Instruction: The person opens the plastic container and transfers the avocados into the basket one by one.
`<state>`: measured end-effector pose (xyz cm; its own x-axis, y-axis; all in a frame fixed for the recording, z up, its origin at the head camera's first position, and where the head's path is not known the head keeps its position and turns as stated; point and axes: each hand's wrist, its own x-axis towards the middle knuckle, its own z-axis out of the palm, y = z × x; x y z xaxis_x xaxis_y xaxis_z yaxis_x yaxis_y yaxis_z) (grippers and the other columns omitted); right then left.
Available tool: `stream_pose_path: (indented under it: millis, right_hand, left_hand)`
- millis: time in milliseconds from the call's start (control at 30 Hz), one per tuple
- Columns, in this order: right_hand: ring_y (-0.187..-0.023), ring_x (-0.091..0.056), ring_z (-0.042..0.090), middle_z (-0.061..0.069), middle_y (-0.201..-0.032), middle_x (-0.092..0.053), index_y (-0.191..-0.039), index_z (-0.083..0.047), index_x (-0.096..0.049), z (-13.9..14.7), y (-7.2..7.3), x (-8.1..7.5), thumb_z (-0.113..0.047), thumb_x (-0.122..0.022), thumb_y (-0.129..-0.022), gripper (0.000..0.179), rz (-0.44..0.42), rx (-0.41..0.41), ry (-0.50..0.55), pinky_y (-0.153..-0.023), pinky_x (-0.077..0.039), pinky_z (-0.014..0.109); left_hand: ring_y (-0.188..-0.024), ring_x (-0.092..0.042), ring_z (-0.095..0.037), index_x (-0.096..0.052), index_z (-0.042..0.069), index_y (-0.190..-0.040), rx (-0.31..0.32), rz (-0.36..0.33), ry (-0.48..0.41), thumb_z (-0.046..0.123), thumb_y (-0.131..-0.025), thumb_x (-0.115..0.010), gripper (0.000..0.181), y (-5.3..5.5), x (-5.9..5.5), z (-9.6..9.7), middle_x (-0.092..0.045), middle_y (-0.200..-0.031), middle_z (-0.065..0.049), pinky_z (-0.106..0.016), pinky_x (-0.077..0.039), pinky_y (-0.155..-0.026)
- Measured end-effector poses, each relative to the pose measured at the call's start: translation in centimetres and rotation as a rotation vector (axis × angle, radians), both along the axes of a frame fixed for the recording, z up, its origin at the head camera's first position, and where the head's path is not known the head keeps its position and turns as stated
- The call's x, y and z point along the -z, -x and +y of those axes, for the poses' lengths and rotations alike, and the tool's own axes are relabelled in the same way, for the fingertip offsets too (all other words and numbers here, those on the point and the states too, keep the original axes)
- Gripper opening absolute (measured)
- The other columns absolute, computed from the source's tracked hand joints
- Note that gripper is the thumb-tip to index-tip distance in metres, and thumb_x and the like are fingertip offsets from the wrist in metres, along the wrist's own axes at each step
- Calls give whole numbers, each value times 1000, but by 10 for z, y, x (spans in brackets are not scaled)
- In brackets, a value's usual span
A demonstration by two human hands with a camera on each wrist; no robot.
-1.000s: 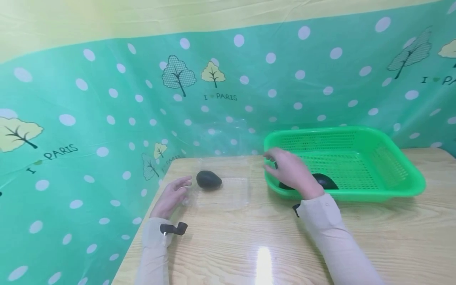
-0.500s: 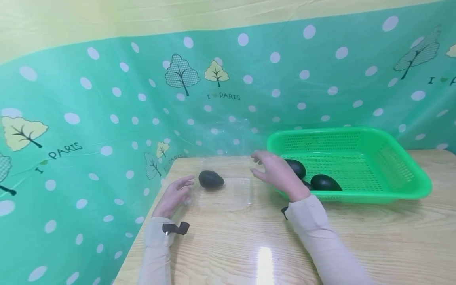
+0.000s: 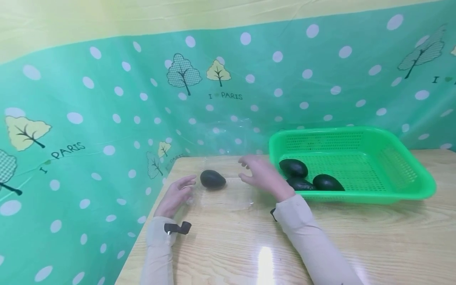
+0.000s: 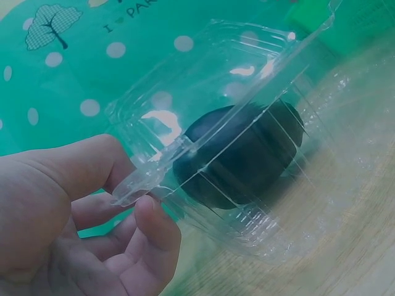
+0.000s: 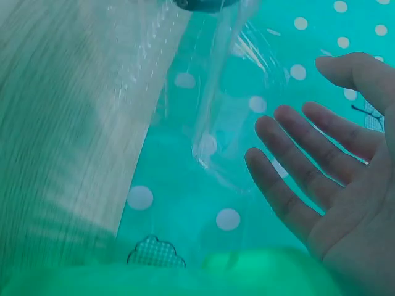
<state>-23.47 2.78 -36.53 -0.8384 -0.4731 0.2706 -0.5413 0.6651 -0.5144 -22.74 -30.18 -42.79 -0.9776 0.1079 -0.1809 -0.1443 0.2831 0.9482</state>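
Observation:
A clear plastic clamshell container (image 3: 235, 198) sits on the table, its lid (image 3: 231, 132) raised at the back. One dark avocado (image 3: 213, 180) lies in its base, seen through the plastic as a dark avocado (image 4: 241, 154) in the left wrist view. At the container's left side, my left hand (image 3: 174, 196) pinches the plastic edge; up close, finger and thumb of the left hand (image 4: 105, 216) meet around its hinge-side tab. My right hand (image 3: 261, 174) hovers over the container's right side, holding nothing. Spread, relaxed fingers show on the right hand (image 5: 345, 179) in its wrist view.
A green perforated basket (image 3: 402, 166) stands to the right, with dark avocados (image 3: 327, 183) grouped in its left front corner. Behind the wooden table (image 3: 221, 245) hangs a green dotted curtain (image 3: 135, 99), close to the table's left and back edges.
My right hand has moved left, from over the basket to above the container, uncovering avocados in the basket. My left hand has stayed at the container's edge. The head view has shifted slightly.

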Motion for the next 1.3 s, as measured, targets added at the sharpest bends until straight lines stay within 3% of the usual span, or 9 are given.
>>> stream_pose_path:
  millis: [300, 700, 933, 1300]
  right_hand:
    - [-117, -60, 27, 12, -129, -62, -135, -3, -55, -25, 3, 0, -26, -68, -93, 50, -14, -47, -48, -100, -50, 41]
    - [-131, -51, 27, 11, -140, -55, -138, -6, -52, -44, 7, 7, -29, -71, -91, 56, -45, -44, -70, -109, -43, 41]
    - [-130, -51, 28, 14, -142, -52, -142, -3, -48, -61, 11, 16, -28, -79, -83, 71, -67, -57, -80, -110, -42, 40]
    - [-140, -40, 31, 15, -150, -44, -149, -4, -40, -86, 12, 20, -27, -82, -80, 84, -86, -97, -94, -116, -34, 42]
  left_hand:
    - [-98, -54, -25, -42, 12, -149, -4, -3, -17, 1, -91, -52, 60, -2, 1, -4, -44, -149, -15, -25, -52, -68]
    - [-85, -55, -19, -47, 14, -147, -13, -1, -36, 0, -89, -52, 60, 2, 5, 5, -46, -146, -14, -25, -52, -64]
    - [-75, -55, -16, -45, 13, -148, -2, 9, -13, 2, -89, -51, 60, 2, 1, 8, -47, -146, -13, -25, -51, -63]
    - [-82, -57, -17, -48, 16, -146, -15, 14, 13, 2, -90, -52, 58, -1, 2, 2, -48, -145, -12, -26, -52, -68]
